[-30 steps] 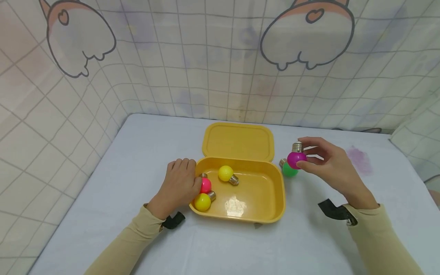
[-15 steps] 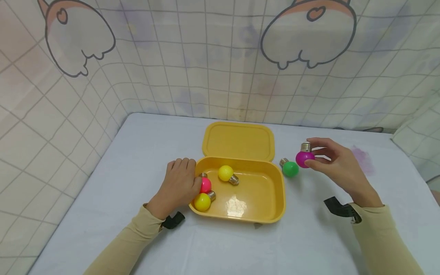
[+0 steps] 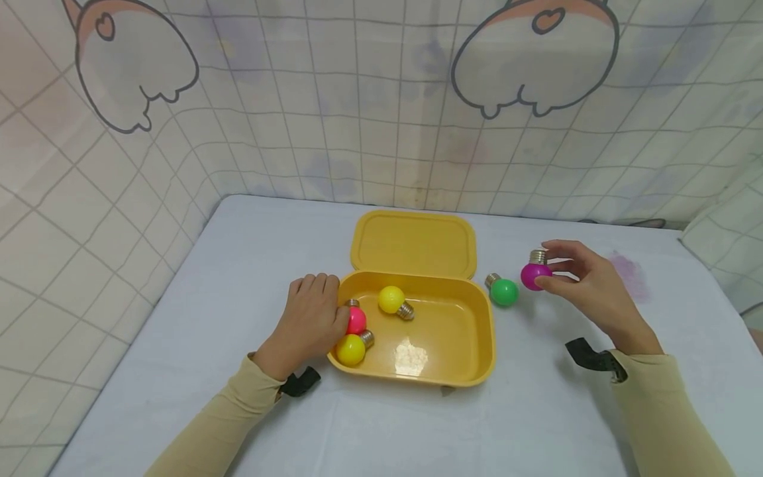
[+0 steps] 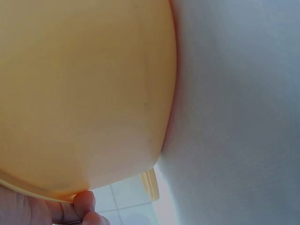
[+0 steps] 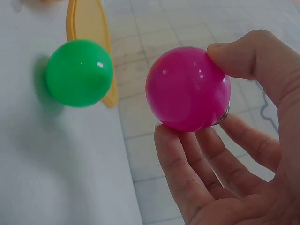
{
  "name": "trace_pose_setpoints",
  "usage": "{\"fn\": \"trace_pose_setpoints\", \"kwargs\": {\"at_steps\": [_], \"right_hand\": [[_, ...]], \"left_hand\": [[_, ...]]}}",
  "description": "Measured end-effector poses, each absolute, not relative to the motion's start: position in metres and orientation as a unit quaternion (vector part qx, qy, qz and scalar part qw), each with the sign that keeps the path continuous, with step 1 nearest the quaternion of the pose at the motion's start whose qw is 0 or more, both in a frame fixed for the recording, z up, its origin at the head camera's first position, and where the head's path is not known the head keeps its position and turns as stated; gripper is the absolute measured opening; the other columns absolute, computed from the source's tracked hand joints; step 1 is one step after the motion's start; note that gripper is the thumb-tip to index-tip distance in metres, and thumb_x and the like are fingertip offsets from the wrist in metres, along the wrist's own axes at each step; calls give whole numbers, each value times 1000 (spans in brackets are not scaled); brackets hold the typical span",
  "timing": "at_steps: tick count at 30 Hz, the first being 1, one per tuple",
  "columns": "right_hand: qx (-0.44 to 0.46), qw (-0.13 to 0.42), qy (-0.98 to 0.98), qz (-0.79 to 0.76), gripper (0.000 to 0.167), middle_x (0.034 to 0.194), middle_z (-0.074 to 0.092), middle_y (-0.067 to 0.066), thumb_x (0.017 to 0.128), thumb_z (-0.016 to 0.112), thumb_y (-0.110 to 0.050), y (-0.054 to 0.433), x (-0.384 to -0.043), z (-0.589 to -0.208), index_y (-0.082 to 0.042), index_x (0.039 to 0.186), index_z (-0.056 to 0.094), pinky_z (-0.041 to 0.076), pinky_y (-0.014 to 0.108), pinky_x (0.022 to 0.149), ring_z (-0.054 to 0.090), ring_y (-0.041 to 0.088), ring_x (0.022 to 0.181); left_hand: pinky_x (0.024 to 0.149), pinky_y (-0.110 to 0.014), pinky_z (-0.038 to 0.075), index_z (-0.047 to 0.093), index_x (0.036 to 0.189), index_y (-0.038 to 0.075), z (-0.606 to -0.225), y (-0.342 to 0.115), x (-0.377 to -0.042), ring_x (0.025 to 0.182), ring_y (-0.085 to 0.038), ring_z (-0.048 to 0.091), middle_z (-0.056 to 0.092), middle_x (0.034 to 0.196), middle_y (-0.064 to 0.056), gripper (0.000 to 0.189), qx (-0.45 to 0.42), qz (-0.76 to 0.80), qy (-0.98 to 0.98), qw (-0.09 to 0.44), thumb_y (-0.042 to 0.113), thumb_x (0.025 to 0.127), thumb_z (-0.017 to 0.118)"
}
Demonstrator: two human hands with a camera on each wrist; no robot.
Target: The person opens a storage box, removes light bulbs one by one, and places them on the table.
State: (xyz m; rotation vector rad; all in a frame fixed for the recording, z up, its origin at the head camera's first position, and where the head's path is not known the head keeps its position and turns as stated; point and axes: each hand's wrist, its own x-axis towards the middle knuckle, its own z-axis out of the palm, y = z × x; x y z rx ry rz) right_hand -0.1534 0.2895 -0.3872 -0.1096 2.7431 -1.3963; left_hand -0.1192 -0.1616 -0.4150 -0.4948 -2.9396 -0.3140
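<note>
A purple light bulb (image 3: 535,275) is pinched between the thumb and fingers of my right hand (image 3: 587,285), its metal base pointing up. Just left of it a green bulb (image 3: 505,292) lies on the table by the yellow box (image 3: 447,377). My left hand (image 3: 311,319) grips the box's left rim, and fingertips (image 4: 85,201) curl over that rim in the left wrist view. Inside the box are a pink bulb (image 3: 356,321), partly covered by my left thumb, a yellow bulb (image 3: 351,350) below it, and another yellow bulb (image 3: 391,300) near the back wall.
A flat yellow lid (image 3: 414,245) lies right behind the box. The white-covered table (image 3: 262,232) ends at a tile-patterned curtain (image 3: 381,132) at the back. A pinkish stain (image 3: 626,275) marks the cloth behind my right hand.
My right hand has carried the purple bulb to the right, away from the green bulb, which now shows fully. The left hand and the box have stayed in place.
</note>
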Motion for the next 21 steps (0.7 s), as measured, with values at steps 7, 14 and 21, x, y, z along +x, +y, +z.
{"fn": "trace_pose_setpoints", "kwargs": {"at_steps": [7,14,21], "right_hand": [[-44,31,895,-442,56,133,58,-8,95,74,-30,296,-158,-395,-16,145,52,53,11,81,59,-8,105],[-46,51,907,-415,59,142,55,8,95,73,-37,300,-161,-404,-18,146,51,52,11,81,56,-5,107],[-52,77,907,-411,59,143,56,9,95,73,-38,303,-163,-412,-18,147,51,52,12,82,57,-6,106]], "left_hand": [[87,-44,36,49,93,6,-414,-161,-120,82,-25,41,42,79,-5,18,-162,-106,-979,66,23,94,54],[87,-45,37,48,92,6,-415,-162,-120,81,-26,41,42,79,-6,17,-165,-106,-978,71,22,94,54],[86,-44,36,48,92,6,-415,-162,-120,80,-26,41,42,79,-6,17,-167,-106,-978,72,22,93,54]]}}
